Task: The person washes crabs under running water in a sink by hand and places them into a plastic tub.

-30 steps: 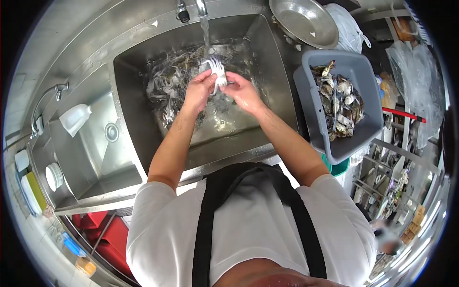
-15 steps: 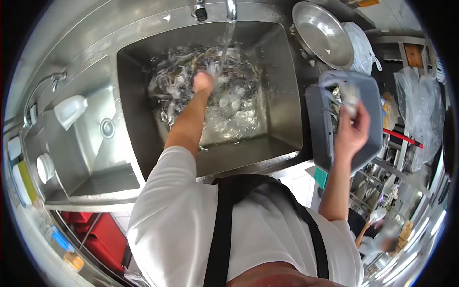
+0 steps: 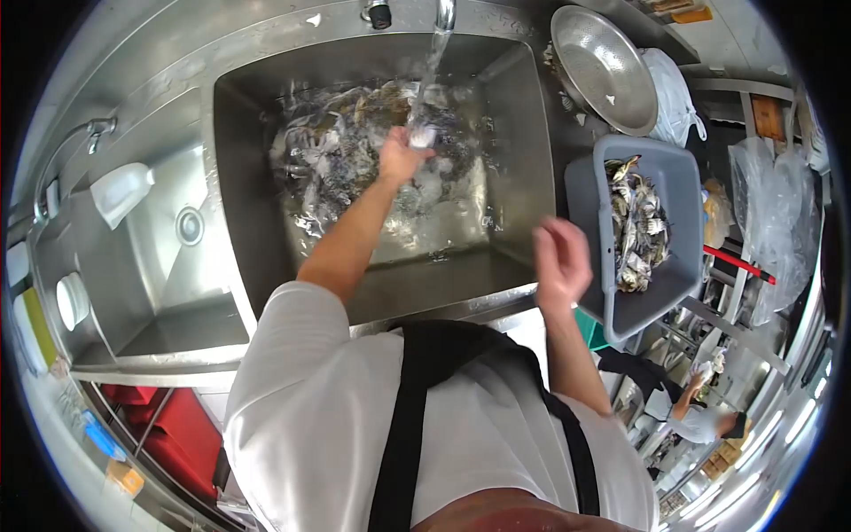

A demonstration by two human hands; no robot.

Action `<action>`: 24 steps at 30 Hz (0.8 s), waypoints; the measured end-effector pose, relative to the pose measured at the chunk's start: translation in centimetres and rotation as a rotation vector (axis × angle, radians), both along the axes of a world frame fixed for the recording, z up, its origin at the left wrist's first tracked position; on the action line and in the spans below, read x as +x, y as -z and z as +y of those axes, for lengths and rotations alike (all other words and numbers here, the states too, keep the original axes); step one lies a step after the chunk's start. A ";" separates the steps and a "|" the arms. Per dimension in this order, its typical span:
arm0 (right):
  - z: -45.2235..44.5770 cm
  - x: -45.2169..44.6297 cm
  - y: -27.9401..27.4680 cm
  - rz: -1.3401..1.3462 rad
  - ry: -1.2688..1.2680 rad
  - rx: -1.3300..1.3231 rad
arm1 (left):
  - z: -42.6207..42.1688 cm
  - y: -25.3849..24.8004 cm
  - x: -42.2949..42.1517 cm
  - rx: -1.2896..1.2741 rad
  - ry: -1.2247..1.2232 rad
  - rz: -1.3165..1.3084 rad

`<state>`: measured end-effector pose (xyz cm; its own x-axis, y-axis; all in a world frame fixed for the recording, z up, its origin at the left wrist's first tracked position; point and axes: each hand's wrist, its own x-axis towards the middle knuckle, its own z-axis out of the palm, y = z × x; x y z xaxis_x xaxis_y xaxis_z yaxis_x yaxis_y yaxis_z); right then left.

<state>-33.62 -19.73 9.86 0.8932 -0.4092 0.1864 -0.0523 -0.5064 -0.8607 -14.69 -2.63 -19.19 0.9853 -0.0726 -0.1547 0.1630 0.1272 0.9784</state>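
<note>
At left, the side sink [image 3: 155, 301] holds a white jug [image 3: 122, 191] lying near the drain [image 3: 189, 226]; beneath, red bins [image 3: 182, 443] are partly hidden by the counter's edge. The big sink [image 3: 399, 293] holds churned water and a tangle of pale, grey and brownish pieces [image 3: 319, 146], their outlines broken by glare and ripples. Over it, the left hand [image 3: 404, 160] has thumb and fingers together on a white piece [image 3: 423, 137], wet and blurred, by the stream from the tap [image 3: 445, 16]. The right hand [image 3: 564, 266], motion-blurred, is between sink and tub, thumb and fingers apart. The grey tub [image 3: 656, 293] holds a heap [image 3: 636, 226] of mottled dark and whitish pieces. Behind it sit a metal bowl [image 3: 603, 66] and a white bag [image 3: 671, 93]; lower right, a co-worker [image 3: 696, 421] is small and indistinct.
</note>
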 end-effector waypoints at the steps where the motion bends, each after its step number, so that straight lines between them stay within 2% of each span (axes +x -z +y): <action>1: 1.3 1.1 2.8 0.127 0.008 0.217 | 0.8 -3.3 -1.5 0.133 0.044 0.116; 2: 2.7 2.8 4.4 0.280 0.000 0.437 | 1.5 -7.7 -2.9 0.148 0.047 0.150; 4: 3.9 4.6 9.6 0.411 -0.029 0.545 | 2.5 -9.0 -5.2 0.045 0.074 0.134; 6: 5.5 5.8 9.6 0.569 -0.019 0.875 | 3.8 -13.6 -7.2 -0.042 0.104 0.149; 7: 6.0 5.7 9.6 0.562 -0.009 0.881 | 4.3 -15.9 -7.9 -0.135 0.120 0.161; 9: 6.7 5.4 9.4 0.459 -0.148 1.146 | 5.2 -18.2 -9.2 -0.180 0.142 0.123; 10: 6.9 5.3 9.1 0.449 -0.151 1.150 | 5.6 -19.0 -9.7 -0.229 0.151 0.088; 12: 7.6 4.8 8.1 0.353 -0.193 1.138 | 6.1 -20.0 -10.6 -0.170 0.128 0.009; 14: 8.2 4.4 6.5 0.314 -0.176 1.118 | 6.7 -22.0 -11.2 0.208 0.122 -0.044; 20: 8.4 3.8 4.3 0.225 -0.234 0.896 | 7.8 -26.3 -12.1 0.199 0.193 0.000; 22: 8.3 3.3 4.1 0.215 -0.262 0.861 | 7.8 -26.6 -12.3 0.222 0.201 0.012; 24: 8.1 3.0 4.0 0.196 -0.278 0.817 | 7.7 -26.4 -12.6 0.138 0.203 -0.037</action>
